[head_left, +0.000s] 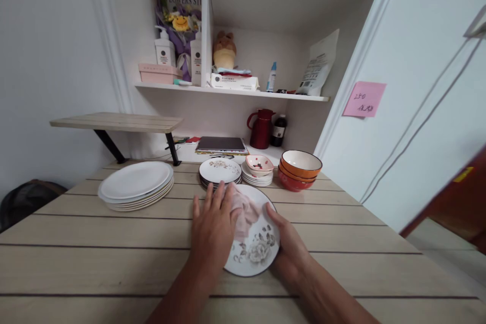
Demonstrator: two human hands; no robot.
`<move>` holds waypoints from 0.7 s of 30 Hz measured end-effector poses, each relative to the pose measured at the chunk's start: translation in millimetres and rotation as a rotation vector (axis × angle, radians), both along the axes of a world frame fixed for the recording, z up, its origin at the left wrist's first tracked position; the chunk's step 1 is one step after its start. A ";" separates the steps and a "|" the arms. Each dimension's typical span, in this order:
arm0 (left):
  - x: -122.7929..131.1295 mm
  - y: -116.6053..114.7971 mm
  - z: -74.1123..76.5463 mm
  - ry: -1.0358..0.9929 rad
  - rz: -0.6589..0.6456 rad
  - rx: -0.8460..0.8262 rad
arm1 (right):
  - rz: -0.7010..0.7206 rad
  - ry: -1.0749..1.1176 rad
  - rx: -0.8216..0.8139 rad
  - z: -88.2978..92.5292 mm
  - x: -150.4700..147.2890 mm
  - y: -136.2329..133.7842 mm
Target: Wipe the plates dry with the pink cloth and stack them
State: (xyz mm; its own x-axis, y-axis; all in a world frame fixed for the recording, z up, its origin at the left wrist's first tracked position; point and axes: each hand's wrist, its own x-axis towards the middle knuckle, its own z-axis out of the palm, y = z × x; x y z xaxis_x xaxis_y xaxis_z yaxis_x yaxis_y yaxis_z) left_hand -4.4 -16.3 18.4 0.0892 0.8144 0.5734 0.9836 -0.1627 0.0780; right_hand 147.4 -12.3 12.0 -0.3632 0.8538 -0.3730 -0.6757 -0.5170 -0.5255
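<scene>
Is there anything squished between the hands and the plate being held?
Yes, a pink cloth lies on the plate by the left hand; how far it goes under those fingers is hidden. Nothing visible is between the right hand and the plate: its thumb rests right on the edge.

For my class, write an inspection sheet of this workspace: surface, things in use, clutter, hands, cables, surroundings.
Surface: tabletop, pale boards with dark lines between.
Things in use: dark-rimmed floral plate, pink cloth on it.
Clutter: white plate stack at left; floral plate stack, pink bowl above small white plates, stacked orange and red bowls toward the back.
Hands: left hand, fingers spread, on the pink cloth; right hand grips the floral plate's right edge, thumb on top.
Cables: cords down the right-hand wall.
Surroundings: red jug and dark bottle behind the tabletop; shelves above; pink note at right.
</scene>
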 end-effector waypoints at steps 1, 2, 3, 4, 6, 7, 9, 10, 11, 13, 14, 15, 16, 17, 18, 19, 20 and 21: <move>-0.8 0.4 -1.1 0.002 0.018 -0.008 | -0.026 -0.009 -0.004 -0.1 2.9 2.0; -0.5 0.3 -2.6 0.008 0.021 -0.017 | -0.059 -0.020 -0.003 -0.1 5.9 4.0; 1.0 -0.3 -4.4 0.015 0.009 -0.028 | -0.092 -0.029 -0.001 0.0 9.0 6.1; 3.8 -1.2 -6.6 0.024 -0.017 -0.040 | -0.123 -0.033 0.006 0.3 12.0 8.1; 12.0 -3.9 -11.5 0.044 -0.107 -0.055 | -0.166 -0.038 0.029 1.0 17.2 11.2; 16.7 -5.3 -14.0 0.050 -0.153 -0.055 | -0.174 -0.044 0.036 1.3 18.9 12.2; 24.3 -7.4 -17.7 0.053 -0.215 -0.038 | -0.161 -0.060 0.037 1.9 20.2 12.5; 26.5 -7.9 -18.6 0.053 -0.229 -0.023 | -0.140 -0.062 0.036 2.0 19.4 11.8; 27.2 -7.8 -18.7 0.052 -0.234 -0.007 | -0.114 -0.061 0.038 1.9 17.7 10.7; 23.9 -6.4 -16.6 0.048 -0.241 0.022 | -0.069 -0.054 0.053 1.2 12.0 7.3; 20.4 -5.2 -14.6 0.045 -0.242 0.033 | -0.051 -0.052 0.060 0.6 8.4 5.2; 16.0 -3.8 -12.4 0.039 -0.230 0.039 | -0.034 -0.049 0.064 -0.1 4.7 2.9; 11.0 -2.4 -10.1 0.034 -0.205 0.038 | -0.018 -0.048 0.063 -0.8 1.2 0.6; 5.7 -1.0 -8.0 0.027 -0.165 0.033 | 0.001 -0.047 0.059 -1.3 -1.9 -1.5; 0.4 0.3 -6.2 0.020 -0.114 0.026 | 0.017 -0.048 0.054 -1.5 -4.4 -3.4; -4.5 1.6 -4.7 0.012 -0.058 0.018 | 0.026 -0.052 0.052 -1.5 -6.0 -4.8; -8.9 2.8 -3.5 0.003 -0.003 0.014 | 0.029 -0.056 0.048 -1.1 -6.7 -5.6; -12.3 3.8 -2.6 -0.005 0.042 0.013 | 0.027 -0.061 0.042 -0.5 -6.3 -5.7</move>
State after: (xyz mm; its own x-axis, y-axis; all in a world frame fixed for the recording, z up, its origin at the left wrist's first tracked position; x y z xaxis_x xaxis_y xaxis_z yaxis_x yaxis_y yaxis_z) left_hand -16.7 -12.6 15.8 0.0518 0.8098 0.5845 0.9892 -0.1221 0.0815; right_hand 141.0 -18.0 11.6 -0.3645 0.8591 -0.3594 -0.6279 -0.5117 -0.5864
